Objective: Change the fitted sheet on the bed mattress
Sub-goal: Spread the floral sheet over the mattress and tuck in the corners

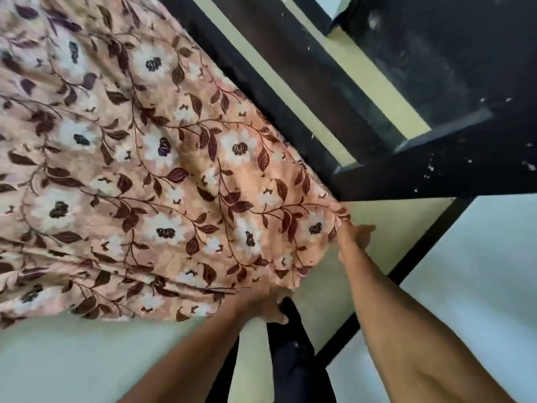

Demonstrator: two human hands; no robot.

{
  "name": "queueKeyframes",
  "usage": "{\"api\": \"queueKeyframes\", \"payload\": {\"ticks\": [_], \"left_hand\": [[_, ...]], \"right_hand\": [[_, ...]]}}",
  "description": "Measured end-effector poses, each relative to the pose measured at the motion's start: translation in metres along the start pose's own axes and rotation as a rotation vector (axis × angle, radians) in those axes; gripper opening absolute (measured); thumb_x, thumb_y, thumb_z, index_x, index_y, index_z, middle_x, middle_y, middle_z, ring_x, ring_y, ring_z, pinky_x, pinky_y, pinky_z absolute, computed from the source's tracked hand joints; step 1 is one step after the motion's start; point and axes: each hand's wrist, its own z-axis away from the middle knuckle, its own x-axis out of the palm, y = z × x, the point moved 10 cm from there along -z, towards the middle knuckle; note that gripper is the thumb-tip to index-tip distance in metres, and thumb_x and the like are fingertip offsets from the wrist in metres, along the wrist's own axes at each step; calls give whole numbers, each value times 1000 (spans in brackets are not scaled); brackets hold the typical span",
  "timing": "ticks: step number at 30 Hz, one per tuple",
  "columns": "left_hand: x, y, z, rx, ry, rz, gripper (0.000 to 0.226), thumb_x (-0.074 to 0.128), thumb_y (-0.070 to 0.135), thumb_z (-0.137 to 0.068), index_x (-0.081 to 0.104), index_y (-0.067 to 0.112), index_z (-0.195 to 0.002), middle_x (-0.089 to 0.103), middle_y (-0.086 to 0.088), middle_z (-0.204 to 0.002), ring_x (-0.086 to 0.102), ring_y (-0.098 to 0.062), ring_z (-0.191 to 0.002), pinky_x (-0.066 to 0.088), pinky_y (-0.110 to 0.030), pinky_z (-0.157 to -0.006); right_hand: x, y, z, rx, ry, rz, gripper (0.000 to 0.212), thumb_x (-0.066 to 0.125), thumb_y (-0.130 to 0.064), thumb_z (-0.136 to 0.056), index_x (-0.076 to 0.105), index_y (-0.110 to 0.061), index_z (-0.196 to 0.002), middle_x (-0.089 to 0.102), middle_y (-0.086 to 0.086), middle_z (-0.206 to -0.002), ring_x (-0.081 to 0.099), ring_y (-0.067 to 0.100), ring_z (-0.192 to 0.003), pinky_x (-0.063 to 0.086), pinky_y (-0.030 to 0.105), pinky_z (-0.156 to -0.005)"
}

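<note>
Left hand and right hand are both closed on the fitted sheet. The lower hem is gathered under the curled fingers of the left hand. The corner is pinched by the right hand, though its fingertips are blurred. The sheet is seen as a peach cloth printed with white blossoms, dark centres, and trailing brown and maroon leaves on thin stems. It is spread across the left and middle of the view, drawn to a point at the right hand, and creased in long folds near the lower edge. Whether a mattress lies under it cannot be told. Its upper right edge is bordered by a black frame, dusty and flecked with white, and pale yellow-green strips are seen between the bars. A dark trouser leg is seen between the forearms, above a pale floor.
</note>
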Motion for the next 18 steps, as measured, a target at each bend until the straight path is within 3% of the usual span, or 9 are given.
{"api": "queueKeyframes", "payload": {"ticks": [2, 4, 7, 9, 11, 13, 16, 18], "left_hand": [[-8, 1, 9, -5, 58, 56, 55, 68, 26, -93, 54, 22, -146, 64, -6, -138, 60, -24, -126, 47, -29, -105], [-41, -2, 23, 13, 296, 97, 37, 64, 13, -92, 68, 18, -128, 72, -4, -124, 68, -21, -114, 51, -23, -96], [-99, -19, 54, -26, 696, 64, 32, 56, 5, -88, 76, 21, -108, 77, -4, -104, 74, -24, -92, 59, -30, -75], [-134, -30, 76, -72, 911, 12, 30, 55, 3, -89, 77, 20, -101, 77, -3, -99, 74, -22, -82, 58, -29, -65], [-158, -36, 95, -82, 1069, -16, 25, 58, -2, -89, 75, 13, -98, 76, -5, -94, 72, -21, -72, 51, -24, -56], [-171, -49, 103, -97, 1128, -36, 22, 58, -2, -91, 73, 11, -99, 74, -7, -92, 65, -19, -65, 48, -24, -53], [-170, -61, 102, -64, 1125, -67, 25, 58, -4, -91, 72, 11, -104, 72, -6, -92, 54, -14, -61, 47, -25, -49], [-158, -64, 99, 27, 1089, -78, 32, 58, -12, -86, 71, 10, -105, 72, -6, -91, 57, -12, -63, 52, -24, -49]], "right_hand": [[7, -5, 9, -41, -85, 71, 70, 64, -34, -98, 37, 5, -149, 49, 28, -147, 51, 42, -134, 42, 44, -108], [18, -12, 25, -123, -174, 114, 55, 75, -30, -89, 56, -5, -134, 62, 20, -135, 60, 37, -123, 49, 40, -97], [34, -32, 53, -283, -254, 158, 27, 71, -16, -87, 68, -15, -114, 73, 9, -118, 68, 29, -109, 51, 32, -85], [47, -45, 68, -337, -276, 173, 28, 70, -23, -90, 67, -16, -117, 73, 6, -117, 68, 29, -108, 50, 32, -84], [61, -52, 69, -338, -276, 170, 49, 66, -45, -91, 60, -16, -129, 71, 8, -121, 68, 32, -108, 55, 38, -85], [77, -48, 50, -273, -249, 101, 65, 59, -68, -81, 61, -24, -128, 72, 4, -116, 71, 29, -98, 61, 45, -81], [102, -16, -30, -225, -149, 56, 45, 67, -54, -79, 75, -17, -103, 76, 4, -91, 74, 26, -81, 64, 45, -74], [87, -3, -56, -185, -39, 45, 46, 60, -50, -78, 77, -9, -89, 76, 9, -77, 73, 31, -71, 64, 46, -69]]}}
